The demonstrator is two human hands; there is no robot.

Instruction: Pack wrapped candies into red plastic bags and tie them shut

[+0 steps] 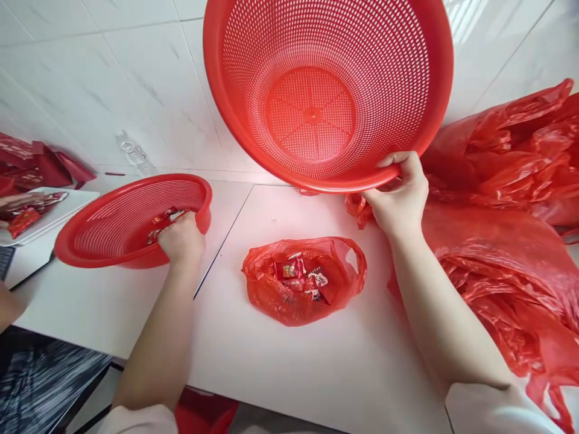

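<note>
My right hand [400, 196] grips the near rim of a large red plastic mesh basket [312, 144], thumb inside the rim. That basket is raised and tilted so that its bare bottom faces me. My left hand [183, 238] is closed over the right rim of a second red mesh basket [133, 256], which leans on the white table. Several small wrapped packets [163, 218] lie in it, partly behind my hand. Between my arms an open red plastic bag [289, 310] stands on the table, with several red wrapped packets [292, 268] inside.
Large red plastic bags [511, 241] are piled at the right. At the left, another person's hand [15, 202] is over a white tray [81, 199] with wrapped packets. A clear plastic bottle [136, 154] is by the tiled wall; red boxes [45, 166] stand far left.
</note>
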